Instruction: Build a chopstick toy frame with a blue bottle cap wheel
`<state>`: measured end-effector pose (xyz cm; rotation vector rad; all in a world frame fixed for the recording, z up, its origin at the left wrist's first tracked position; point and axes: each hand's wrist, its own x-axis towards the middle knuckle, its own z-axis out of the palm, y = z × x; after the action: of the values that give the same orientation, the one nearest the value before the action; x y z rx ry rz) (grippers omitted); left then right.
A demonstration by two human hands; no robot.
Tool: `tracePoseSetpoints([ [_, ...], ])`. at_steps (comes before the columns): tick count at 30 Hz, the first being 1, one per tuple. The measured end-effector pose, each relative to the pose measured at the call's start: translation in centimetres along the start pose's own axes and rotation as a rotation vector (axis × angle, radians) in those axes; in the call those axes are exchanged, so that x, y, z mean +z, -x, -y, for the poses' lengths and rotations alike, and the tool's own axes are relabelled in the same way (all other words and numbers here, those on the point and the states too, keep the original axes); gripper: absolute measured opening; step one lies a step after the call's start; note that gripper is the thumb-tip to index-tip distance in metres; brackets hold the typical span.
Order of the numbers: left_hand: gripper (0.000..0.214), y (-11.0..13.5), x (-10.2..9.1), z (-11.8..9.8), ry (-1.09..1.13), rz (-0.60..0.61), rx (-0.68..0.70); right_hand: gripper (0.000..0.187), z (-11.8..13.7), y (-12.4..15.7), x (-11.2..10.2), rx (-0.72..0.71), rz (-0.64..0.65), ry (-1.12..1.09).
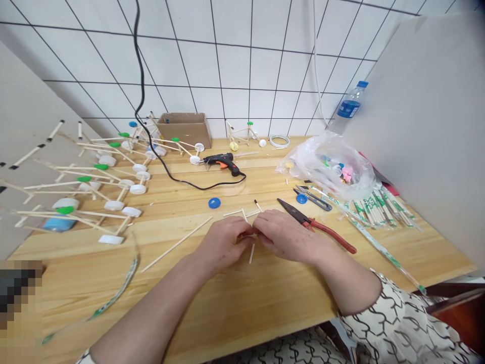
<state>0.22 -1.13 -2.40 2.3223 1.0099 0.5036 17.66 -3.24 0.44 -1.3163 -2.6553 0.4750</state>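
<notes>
Your left hand (223, 243) and right hand (285, 235) meet over the table (227, 308), fingertips together pinching a stick (252, 254) that pokes down between them, pliers (320, 226) just right.

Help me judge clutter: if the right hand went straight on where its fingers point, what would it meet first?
The left hand: the right hand points toward it, and their fingertips seem to meet on a short wooden stick. Nothing else shows between them.

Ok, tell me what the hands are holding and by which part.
Left hand and right hand pinch a short wooden stick together near its upper end; the lower end pokes out below the fingers.
</notes>
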Motion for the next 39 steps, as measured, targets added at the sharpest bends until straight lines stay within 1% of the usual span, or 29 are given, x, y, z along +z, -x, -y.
tracePoseSetpoints([
  [3,0.015,0.2,-0.2,0.7,-0.029,0.006,-0.023,0.013,-0.1,0.0,-0.1,-0.015,-0.025,-0.014],
  [6,0.013,0.3,-1.4,1.4,-0.096,-0.010,-0.102,0.014,-0.5,-0.1,-0.4,0.008,-0.111,-0.006],
  [8,0.014,0.4,-2.3,1.5,-0.117,-0.006,-0.157,0.011,-0.8,-0.1,-0.5,0.027,-0.141,0.002],
  [11,0.014,0.3,-3.4,1.5,-0.160,0.025,-0.233,0.010,-1.0,-0.2,-0.5,0.023,-0.108,0.015],
  [13,0.015,0.2,-3.7,1.3,-0.199,0.050,-0.271,0.010,-1.1,-0.3,-0.5,0.031,-0.069,0.027],
  [15,0.016,0.0,-3.6,1.1,-0.229,0.061,-0.278,0.011,-1.0,-0.3,-0.6,0.052,-0.039,0.034],
  [19,0.018,-0.2,-2.8,1.0,-0.267,0.078,-0.248,0.011,-1.0,-0.5,-0.7,0.092,-0.006,0.048],
  [23,0.020,-0.1,-2.4,1.1,-0.278,0.069,-0.218,0.011,-1.0,-0.5,-0.6,0.102,0.030,0.063],
  [31,0.021,-0.3,-2.1,1.2,-0.282,0.065,-0.202,0.012,-1.0,-0.5,-0.2,0.073,0.025,0.075],
  [39,0.020,-0.3,-1.9,1.0,-0.285,0.052,-0.210,0.012,-0.9,-0.4,-0.5,0.083,0.044,0.074],
])
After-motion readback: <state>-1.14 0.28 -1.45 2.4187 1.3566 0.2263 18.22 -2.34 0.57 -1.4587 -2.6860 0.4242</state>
